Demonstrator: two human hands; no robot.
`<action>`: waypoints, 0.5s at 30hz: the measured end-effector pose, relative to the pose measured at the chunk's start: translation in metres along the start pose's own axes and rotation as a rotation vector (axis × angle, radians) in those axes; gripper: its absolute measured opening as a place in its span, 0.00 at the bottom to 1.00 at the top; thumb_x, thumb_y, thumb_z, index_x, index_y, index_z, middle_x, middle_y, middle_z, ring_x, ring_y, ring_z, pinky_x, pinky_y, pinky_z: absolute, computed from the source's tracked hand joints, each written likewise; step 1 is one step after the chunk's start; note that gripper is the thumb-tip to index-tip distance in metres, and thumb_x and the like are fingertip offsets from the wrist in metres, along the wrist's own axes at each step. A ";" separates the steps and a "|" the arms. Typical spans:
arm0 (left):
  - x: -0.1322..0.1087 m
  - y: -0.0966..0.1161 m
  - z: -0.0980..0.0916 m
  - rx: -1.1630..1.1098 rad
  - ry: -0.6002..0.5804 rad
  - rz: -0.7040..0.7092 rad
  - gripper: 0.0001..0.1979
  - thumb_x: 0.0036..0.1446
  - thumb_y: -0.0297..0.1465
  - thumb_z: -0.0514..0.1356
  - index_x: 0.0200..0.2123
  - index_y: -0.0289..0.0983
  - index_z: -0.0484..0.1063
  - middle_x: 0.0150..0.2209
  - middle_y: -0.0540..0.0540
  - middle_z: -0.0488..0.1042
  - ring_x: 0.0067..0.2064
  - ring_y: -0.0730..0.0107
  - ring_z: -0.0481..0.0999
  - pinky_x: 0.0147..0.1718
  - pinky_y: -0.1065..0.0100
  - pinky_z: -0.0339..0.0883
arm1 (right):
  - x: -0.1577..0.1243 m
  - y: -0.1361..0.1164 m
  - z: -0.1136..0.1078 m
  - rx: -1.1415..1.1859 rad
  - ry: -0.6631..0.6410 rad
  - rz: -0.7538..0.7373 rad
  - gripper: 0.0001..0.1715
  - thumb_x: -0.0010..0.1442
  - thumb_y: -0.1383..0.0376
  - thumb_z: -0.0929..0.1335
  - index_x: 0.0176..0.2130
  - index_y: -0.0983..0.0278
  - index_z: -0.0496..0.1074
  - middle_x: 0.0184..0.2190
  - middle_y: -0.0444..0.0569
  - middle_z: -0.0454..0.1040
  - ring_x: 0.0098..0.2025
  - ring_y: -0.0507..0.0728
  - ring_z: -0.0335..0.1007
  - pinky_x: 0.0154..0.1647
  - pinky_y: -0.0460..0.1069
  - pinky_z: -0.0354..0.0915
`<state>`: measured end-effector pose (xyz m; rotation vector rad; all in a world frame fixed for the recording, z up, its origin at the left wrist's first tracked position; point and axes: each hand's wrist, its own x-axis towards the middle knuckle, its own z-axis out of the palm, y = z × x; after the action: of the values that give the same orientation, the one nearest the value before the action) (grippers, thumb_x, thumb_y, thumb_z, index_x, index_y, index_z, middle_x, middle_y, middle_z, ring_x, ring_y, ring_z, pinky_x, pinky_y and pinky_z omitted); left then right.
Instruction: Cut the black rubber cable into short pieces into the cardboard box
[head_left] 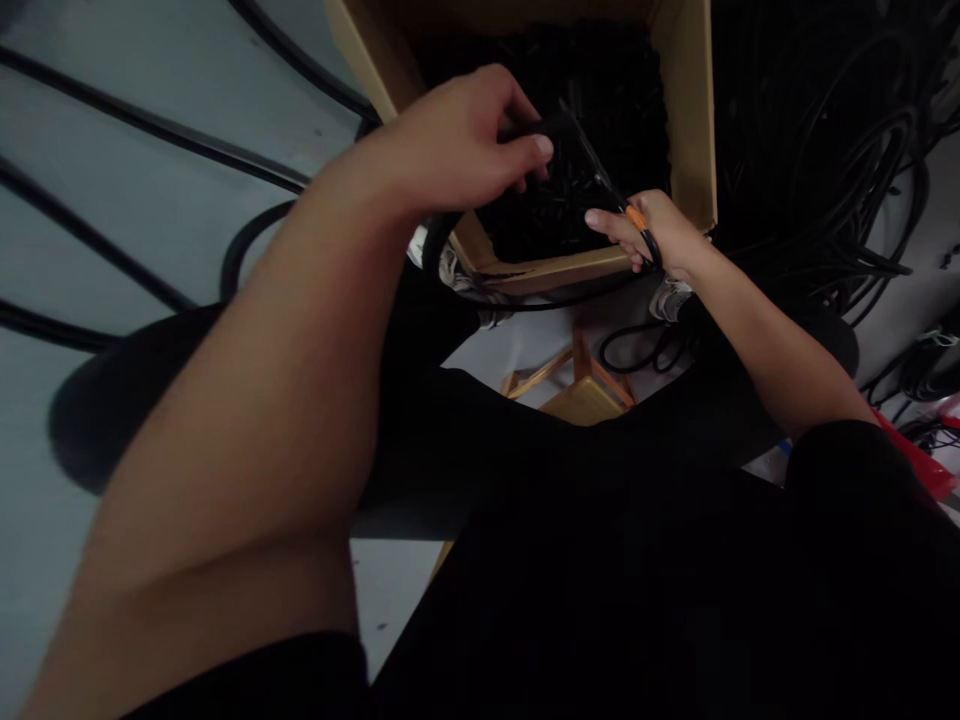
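My left hand (487,140) is closed around a black hose (556,126), thumb and fingers pinching it near its end over the cardboard box (694,120). My right hand (664,225) grips scissors (600,172) with orange and black handles. Their blades point up and left, right at the hose beside my left fingertips; whether they touch it is too dark to tell. Many short black pieces (615,90) lie inside the box, below both hands.
Long black hoses (150,130) run over the grey floor at left. Coiled black hose (847,170) is heaped at right. A wooden stool (585,398) shows between my legs. Something red (919,455) lies at the far right.
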<state>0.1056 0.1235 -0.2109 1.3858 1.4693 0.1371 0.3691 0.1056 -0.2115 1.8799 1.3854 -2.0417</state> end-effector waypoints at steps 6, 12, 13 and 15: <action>0.002 -0.001 0.004 0.035 0.034 0.031 0.09 0.76 0.35 0.66 0.54 0.43 0.83 0.52 0.39 0.95 0.51 0.49 0.93 0.64 0.43 0.87 | -0.001 -0.002 0.005 0.124 0.011 0.056 0.34 0.86 0.45 0.82 0.35 0.59 0.73 0.24 0.41 0.70 0.28 0.52 0.68 0.31 0.46 0.72; -0.004 0.010 0.012 -0.117 0.065 -0.007 0.09 0.75 0.33 0.69 0.56 0.43 0.80 0.52 0.37 0.97 0.46 0.49 0.94 0.54 0.46 0.87 | -0.003 -0.003 0.013 0.231 -0.093 0.111 0.29 0.75 0.48 0.90 0.40 0.56 0.76 0.32 0.43 0.78 0.36 0.56 0.80 0.37 0.47 0.79; -0.004 0.011 0.013 -0.123 0.063 -0.017 0.11 0.74 0.33 0.70 0.57 0.43 0.80 0.52 0.37 0.97 0.46 0.48 0.94 0.53 0.46 0.87 | -0.003 -0.003 0.014 0.239 -0.100 0.106 0.28 0.75 0.49 0.90 0.41 0.56 0.77 0.32 0.43 0.79 0.37 0.56 0.81 0.39 0.47 0.80; -0.005 0.011 0.014 -0.105 0.047 -0.036 0.14 0.72 0.33 0.71 0.58 0.43 0.80 0.50 0.37 0.97 0.46 0.47 0.95 0.52 0.46 0.87 | -0.001 -0.002 0.015 0.255 -0.108 0.090 0.26 0.78 0.49 0.88 0.40 0.57 0.79 0.33 0.43 0.79 0.37 0.55 0.80 0.40 0.45 0.79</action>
<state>0.1222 0.1156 -0.2067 1.2789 1.5038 0.2225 0.3569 0.0972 -0.2111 1.8468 1.0394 -2.3290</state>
